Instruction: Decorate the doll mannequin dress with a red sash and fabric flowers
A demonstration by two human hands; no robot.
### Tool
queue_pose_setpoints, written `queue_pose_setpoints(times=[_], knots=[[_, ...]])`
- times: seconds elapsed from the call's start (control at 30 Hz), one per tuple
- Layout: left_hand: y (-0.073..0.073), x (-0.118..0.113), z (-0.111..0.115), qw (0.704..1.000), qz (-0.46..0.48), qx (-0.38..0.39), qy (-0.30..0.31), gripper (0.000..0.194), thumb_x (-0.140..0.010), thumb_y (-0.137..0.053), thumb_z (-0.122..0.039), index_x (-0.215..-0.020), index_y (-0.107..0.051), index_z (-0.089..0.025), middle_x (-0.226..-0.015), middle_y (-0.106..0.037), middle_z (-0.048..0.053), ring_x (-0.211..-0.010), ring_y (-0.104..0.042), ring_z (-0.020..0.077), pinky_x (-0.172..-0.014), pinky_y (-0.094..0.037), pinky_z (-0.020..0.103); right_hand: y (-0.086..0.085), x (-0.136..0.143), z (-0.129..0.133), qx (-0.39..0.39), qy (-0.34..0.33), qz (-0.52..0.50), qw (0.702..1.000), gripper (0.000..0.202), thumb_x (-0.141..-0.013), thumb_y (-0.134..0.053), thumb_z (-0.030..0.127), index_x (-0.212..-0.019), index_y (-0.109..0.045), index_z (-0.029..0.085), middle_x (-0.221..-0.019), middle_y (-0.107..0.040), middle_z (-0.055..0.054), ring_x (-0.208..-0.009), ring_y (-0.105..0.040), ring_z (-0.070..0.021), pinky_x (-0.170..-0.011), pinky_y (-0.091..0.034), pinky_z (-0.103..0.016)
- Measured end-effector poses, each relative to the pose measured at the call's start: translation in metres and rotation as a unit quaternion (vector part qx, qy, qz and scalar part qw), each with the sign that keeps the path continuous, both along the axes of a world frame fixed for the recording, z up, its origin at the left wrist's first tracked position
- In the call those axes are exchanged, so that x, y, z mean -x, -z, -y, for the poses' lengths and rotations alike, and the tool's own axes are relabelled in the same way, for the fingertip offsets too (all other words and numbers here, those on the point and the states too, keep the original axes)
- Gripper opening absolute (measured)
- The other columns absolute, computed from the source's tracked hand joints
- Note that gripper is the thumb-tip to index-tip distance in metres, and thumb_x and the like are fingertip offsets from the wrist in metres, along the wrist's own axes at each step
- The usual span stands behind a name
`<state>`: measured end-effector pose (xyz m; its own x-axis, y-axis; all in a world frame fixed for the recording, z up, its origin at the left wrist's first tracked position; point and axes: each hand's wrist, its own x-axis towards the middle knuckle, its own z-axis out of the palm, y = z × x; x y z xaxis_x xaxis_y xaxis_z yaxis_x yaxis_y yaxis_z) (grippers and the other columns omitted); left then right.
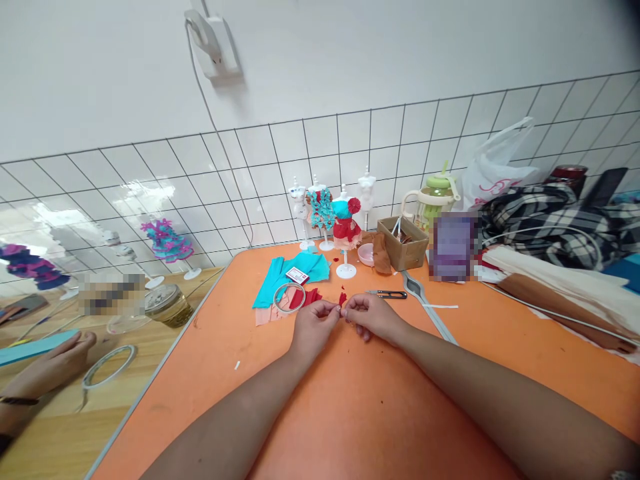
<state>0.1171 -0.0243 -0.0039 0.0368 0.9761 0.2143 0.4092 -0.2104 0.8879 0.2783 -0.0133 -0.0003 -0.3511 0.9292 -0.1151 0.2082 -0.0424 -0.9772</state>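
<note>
I pinch a small red scrap (343,299) between the fingertips of both hands, my left hand (313,325) and my right hand (373,316) meeting just above the orange table (350,413). The piece is tiny, so a loose pinch could let it drop among the red and teal fabric (293,277) lying near the tape roll (289,297). The snips (387,294) lie just beyond my right knuckles; a careless reach could catch a finger. The cardboard box (404,243) holds what looks like brown scraps and white sticks, though I can't see it well. The pink dish (367,253) beside it shows nothing inside.
</note>
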Motion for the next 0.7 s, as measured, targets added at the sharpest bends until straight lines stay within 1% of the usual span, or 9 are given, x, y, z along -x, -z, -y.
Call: queue_pose_setpoints(times=[0.2, 0.27, 0.43, 0.57, 0.7], knots=[[0.0024, -0.0003, 0.0006, 1.0, 0.007, 0.004, 0.015, 0.015, -0.075, -0.06, -0.028, -0.074, -0.069, -0.016, -0.074, -0.072, 0.003, -0.071, -0.067, 0.0163, -0.065, -0.052, 0.024, 0.0041, 0.0009, -0.0021, -0.015, 0.01, 0.004, 1.0, 0.031, -0.073, -0.061, 0.048, -0.069, -0.054, 0.018, -0.056, -0.054, 0.004, -0.04, -0.048, -0.0065, -0.034, -0.04, -0.017], [0.003, -0.0002, 0.0005, 1.0, 0.009, 0.005, 0.021, 0.016, -0.076, -0.061, -0.03, -0.075, -0.07, -0.017, -0.075, -0.073, 0.003, -0.071, -0.067, 0.0165, -0.066, -0.053, 0.025, 0.0041, 0.0005, -0.0024, -0.016, 0.014, -0.003, 1.0, 0.031, -0.072, -0.062, 0.047, -0.068, -0.053, 0.018, -0.057, -0.054, 0.004, -0.041, -0.048, -0.0065, -0.034, -0.04, -0.017], [0.0024, 0.0, 0.001, 1.0, 0.004, 0.001, 0.027, 0.017, -0.078, -0.061, -0.032, -0.077, -0.071, -0.018, -0.077, -0.073, 0.003, -0.074, -0.068, 0.0171, -0.07, -0.054, 0.028, 0.0045, 0.0012, -0.0026, -0.026, 0.029, -0.003, 0.999, 0.028, -0.072, -0.063, 0.043, -0.067, -0.052, 0.018, -0.052, -0.05, 0.005, -0.041, -0.048, -0.0073, -0.035, -0.04, -0.017], [0.0015, 0.0006, 0.0019, 0.999, -0.012, -0.015, 0.042, 0.018, -0.08, -0.059, -0.031, -0.079, -0.071, -0.019, -0.078, -0.073, 0.002, -0.075, -0.067, 0.017, -0.073, -0.053, 0.029, 0.0046, 0.0022, -0.0022, -0.022, 0.037, -0.016, 0.999, 0.029, -0.074, -0.06, 0.045, -0.065, -0.051, 0.018, -0.052, -0.051, 0.005, -0.041, -0.047, -0.007, -0.035, -0.04, -0.017], [0.0022, 0.0023, 0.0014, 0.997, -0.007, -0.028, 0.066, 0.019, -0.083, -0.056, -0.03, -0.082, -0.071, -0.019, -0.081, -0.073, 0.002, -0.078, -0.066, 0.0169, -0.076, -0.052, 0.029, 0.0026, 0.0012, -0.0024, -0.01, 0.032, -0.033, 0.999, 0.029, -0.073, -0.062, 0.044, -0.065, -0.052, 0.018, -0.052, -0.05, 0.005, -0.041, -0.046, -0.0065, -0.035, -0.039, -0.017]])
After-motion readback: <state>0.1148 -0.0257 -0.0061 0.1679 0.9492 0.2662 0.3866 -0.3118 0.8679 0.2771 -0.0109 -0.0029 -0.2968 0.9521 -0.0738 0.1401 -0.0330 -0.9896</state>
